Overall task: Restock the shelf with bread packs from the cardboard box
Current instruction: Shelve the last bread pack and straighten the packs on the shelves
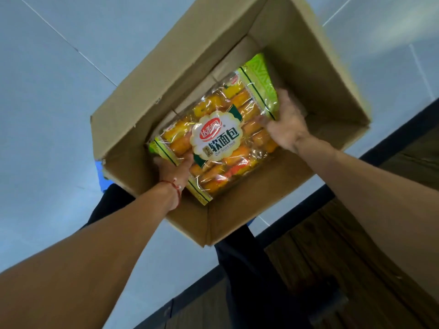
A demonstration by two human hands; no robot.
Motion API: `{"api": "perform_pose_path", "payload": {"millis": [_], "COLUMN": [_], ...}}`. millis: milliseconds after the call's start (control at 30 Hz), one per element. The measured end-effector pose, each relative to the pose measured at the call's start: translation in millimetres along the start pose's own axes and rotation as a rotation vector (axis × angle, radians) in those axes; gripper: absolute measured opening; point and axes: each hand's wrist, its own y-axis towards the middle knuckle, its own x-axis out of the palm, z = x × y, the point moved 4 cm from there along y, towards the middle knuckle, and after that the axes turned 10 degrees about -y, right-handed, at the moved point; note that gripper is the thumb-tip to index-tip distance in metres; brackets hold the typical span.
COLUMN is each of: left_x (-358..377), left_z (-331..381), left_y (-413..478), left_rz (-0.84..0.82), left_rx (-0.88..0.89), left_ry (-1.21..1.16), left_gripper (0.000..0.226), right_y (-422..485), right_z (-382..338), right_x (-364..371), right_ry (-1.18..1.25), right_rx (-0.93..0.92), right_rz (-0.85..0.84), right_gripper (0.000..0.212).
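An open cardboard box (pixel 316 74) stands on the pale floor below me. Inside it is a clear bread pack (pixel 218 138) with green edges, orange-yellow buns and a round white label. My left hand (pixel 174 173) grips the pack's near-left edge, thumb on top and fingers underneath. My right hand (pixel 288 122) holds the pack's right edge, its fingers curled round the side. The pack is tilted between both hands. The box bottom shows bare cardboard beyond the pack. No shelf is in view.
Box flaps stand up on all sides around the pack. A dark baseboard (pixel 389 136) and wood-grain panel (pixel 332 245) run along the right. My dark trouser legs (pixel 249 269) are under the box's near corner. Pale floor tiles (pixel 47 115) spread to the left.
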Motion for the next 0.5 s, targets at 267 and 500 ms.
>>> {"api": "perform_pose_path", "payload": {"millis": [267,500], "left_x": [-45,-88], "left_z": [30,61], "left_y": [-48,-124], "left_rz": [-0.068,-0.167], "left_rx": [0.018,0.086], "left_ry": [0.033,0.029], "left_gripper": [0.080,0.084], "right_y": [-72,-154], "right_z": [-23,-58], "right_x": [-33,-81], "right_ry": [0.070,0.077], "right_rx": [0.030,0.084], "right_rz": [-0.038,0.031], "right_gripper": [0.056,0.063]}}
